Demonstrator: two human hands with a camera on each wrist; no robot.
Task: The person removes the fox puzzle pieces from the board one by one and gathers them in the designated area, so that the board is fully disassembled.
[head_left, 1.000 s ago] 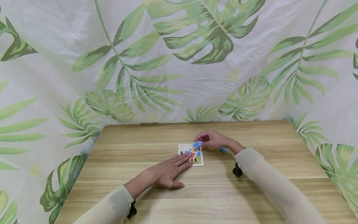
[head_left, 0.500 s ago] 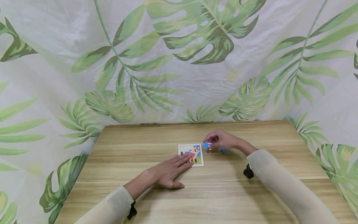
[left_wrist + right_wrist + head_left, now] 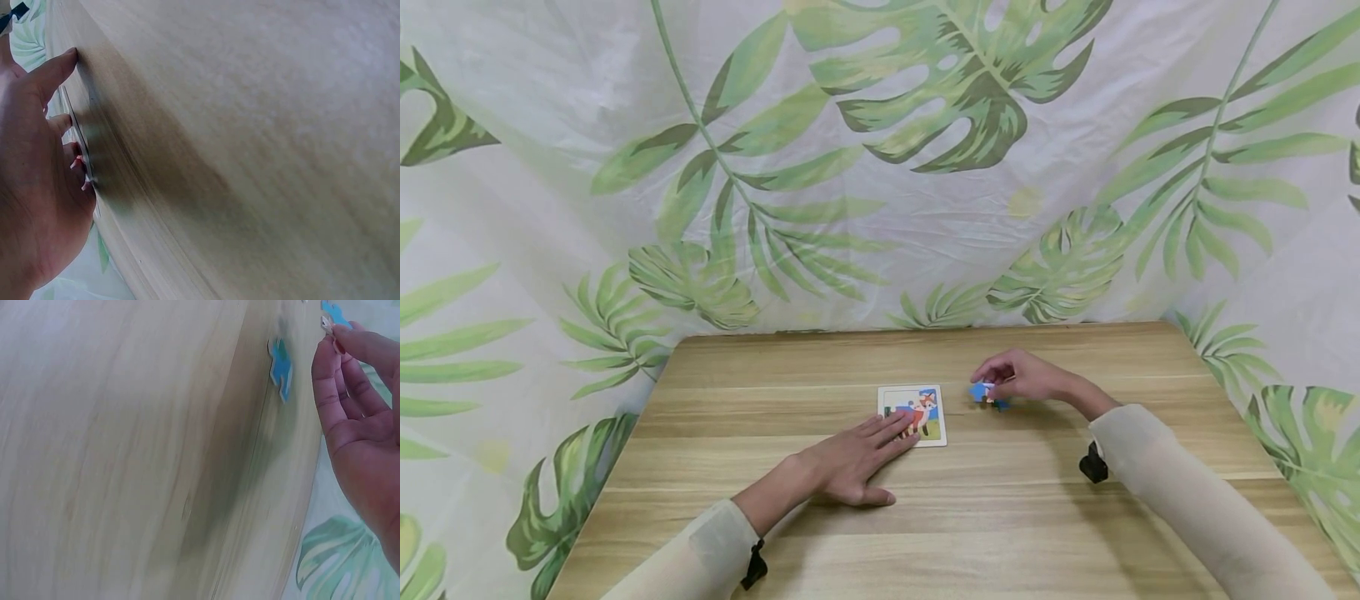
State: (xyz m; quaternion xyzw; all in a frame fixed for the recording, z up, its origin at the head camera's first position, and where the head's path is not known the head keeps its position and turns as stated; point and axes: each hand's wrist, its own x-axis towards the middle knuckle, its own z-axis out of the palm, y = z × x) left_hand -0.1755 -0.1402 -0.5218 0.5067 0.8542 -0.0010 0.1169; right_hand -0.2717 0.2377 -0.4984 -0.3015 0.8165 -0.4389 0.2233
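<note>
A small square puzzle board (image 3: 929,396) with a fox picture lies flat in the middle of the wooden table (image 3: 820,367). My left hand (image 3: 857,458) lies flat, its straight fingers pressing on the board's near left corner; the left wrist view shows the board's thin edge (image 3: 79,139) under those fingers (image 3: 59,122). To the right of the board my right hand (image 3: 988,385) pinches a blue puzzle piece (image 3: 978,391) just above the table. In the right wrist view that piece (image 3: 331,315) shows at the fingertips (image 3: 340,339). A second blue piece (image 3: 280,367) lies on the table beside it.
A leaf-print cloth (image 3: 880,167) hangs behind and around the table. The table's right edge (image 3: 306,506) runs close to my right hand in the right wrist view. Bare wood (image 3: 925,517) spreads in front of both hands.
My right hand has drawn away from the board's top right corner, carrying the blue piece rightward toward the loose piece. The left hand and board have stayed still.
</note>
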